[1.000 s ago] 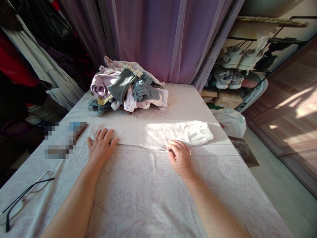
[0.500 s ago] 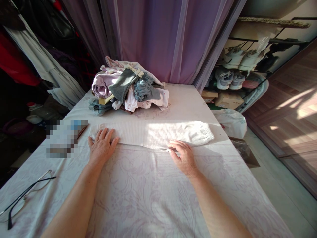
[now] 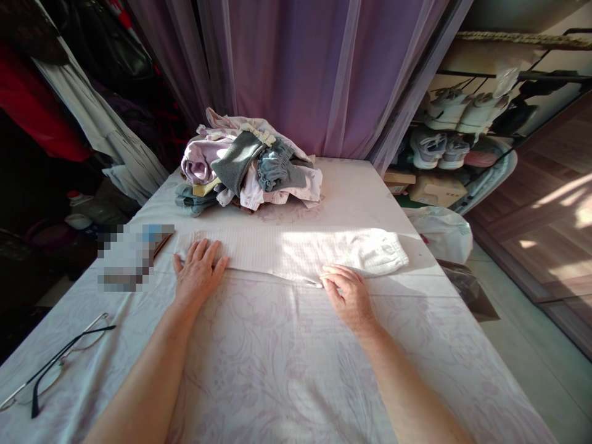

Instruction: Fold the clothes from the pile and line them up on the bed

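Right hand: thumb and fingertips drawn together since earlier frame, apparently pinching near edge of white ribbed garment. Nearest: eyeglasses. Beyond: garment flat across tablecloth, left hand spread on left end. Far: clothes pile, purple curtain.

Left hand and right hand bare; forearms bare too, narrowing towards the wrists

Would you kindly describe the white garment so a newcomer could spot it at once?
On the table, look in front of the heaped clothes. The white garment lies there, the left hand on one end. Unlike them, it is spread flat and narrow.
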